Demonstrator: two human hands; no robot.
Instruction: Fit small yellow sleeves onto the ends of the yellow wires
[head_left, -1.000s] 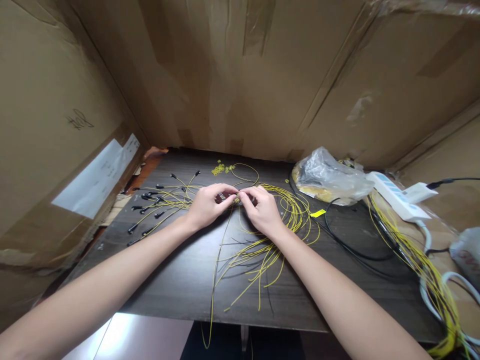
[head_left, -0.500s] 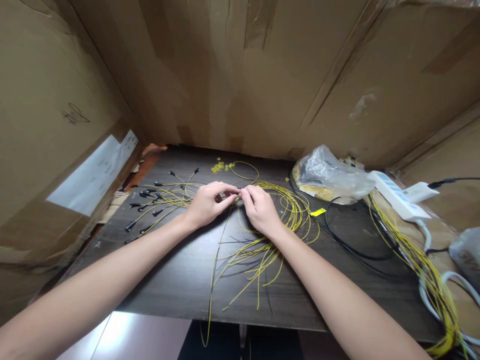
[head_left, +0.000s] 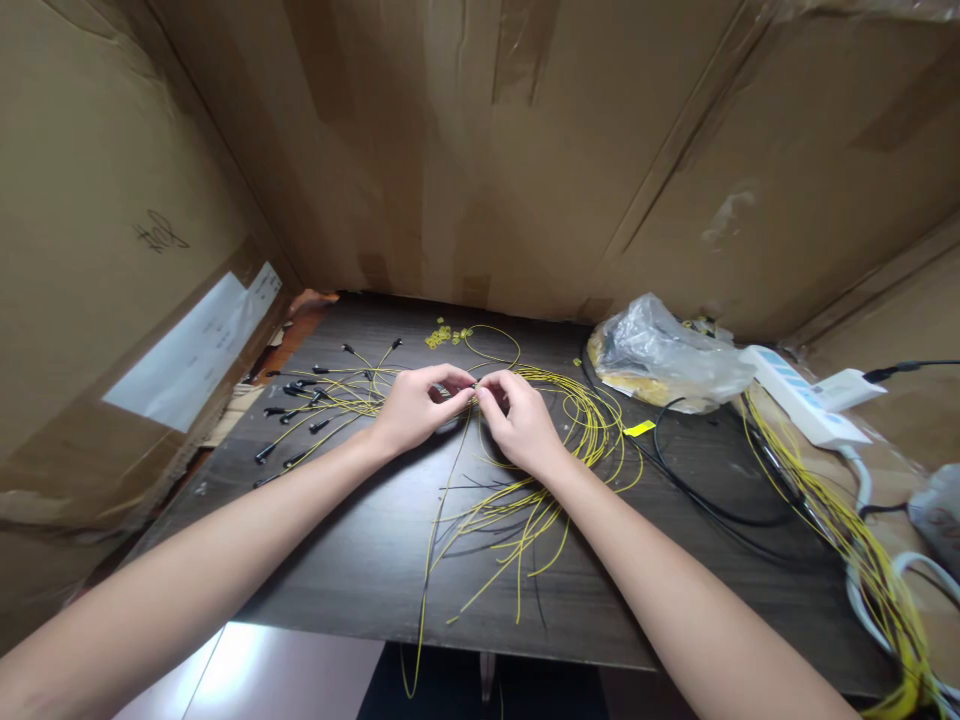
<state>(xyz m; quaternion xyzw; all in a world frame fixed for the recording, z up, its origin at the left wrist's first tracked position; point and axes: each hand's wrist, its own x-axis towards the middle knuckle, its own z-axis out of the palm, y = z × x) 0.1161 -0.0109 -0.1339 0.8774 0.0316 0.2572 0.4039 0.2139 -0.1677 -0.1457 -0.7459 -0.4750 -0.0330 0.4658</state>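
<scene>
My left hand (head_left: 420, 405) and my right hand (head_left: 517, 415) meet over the middle of the table, each closed in a pinch of thumb and forefinger. Between their fingertips is a thin yellow wire (head_left: 429, 560), which trails down past the table's front edge; the tiny part at the tips is mostly hidden. To the left, several yellow wires end in black connectors (head_left: 319, 398) fanned over the wood. A coiled bundle of yellow wires (head_left: 600, 420) lies beside and beneath my right hand, its loose ends spread toward me.
Small yellow pieces (head_left: 442, 336) lie at the back of the dark table (head_left: 345, 560). A clear plastic bag (head_left: 660, 350), a white power strip (head_left: 806, 395), a black cable (head_left: 705, 505) and another yellow wire bundle (head_left: 862, 560) are on the right. Cardboard walls (head_left: 420, 150) enclose the table.
My right forefinger has arched a little more, and the fingertips of both hands still meet. The whole view has shifted slightly; the wires and connectors lie as before.
</scene>
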